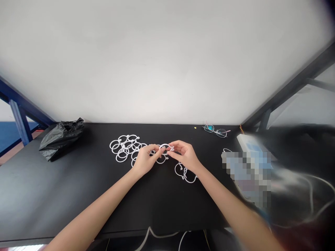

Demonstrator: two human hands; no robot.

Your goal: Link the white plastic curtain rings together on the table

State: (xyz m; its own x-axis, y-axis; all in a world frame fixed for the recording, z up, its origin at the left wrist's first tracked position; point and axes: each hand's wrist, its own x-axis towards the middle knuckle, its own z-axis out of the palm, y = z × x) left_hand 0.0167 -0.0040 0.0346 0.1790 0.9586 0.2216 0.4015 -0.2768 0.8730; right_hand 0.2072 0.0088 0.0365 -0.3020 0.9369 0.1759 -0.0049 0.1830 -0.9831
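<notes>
Both of my hands meet over the middle of a black table (pixel 78 188). My left hand (pixel 145 161) and my right hand (pixel 185 155) each pinch one side of a white plastic ring (pixel 165 147), held just above the tabletop. A heap of several loose white rings (pixel 126 146) lies to the left of my left hand. A small linked group of white rings (pixel 185 173) lies on the table beneath my right wrist.
A crumpled black plastic bag (pixel 60 137) sits at the table's far left. A pair of glasses (pixel 216 131) lies near the back edge on the right. A white box (pixel 251 144) and white cables (pixel 311 188) occupy the right side. A white wall rises behind.
</notes>
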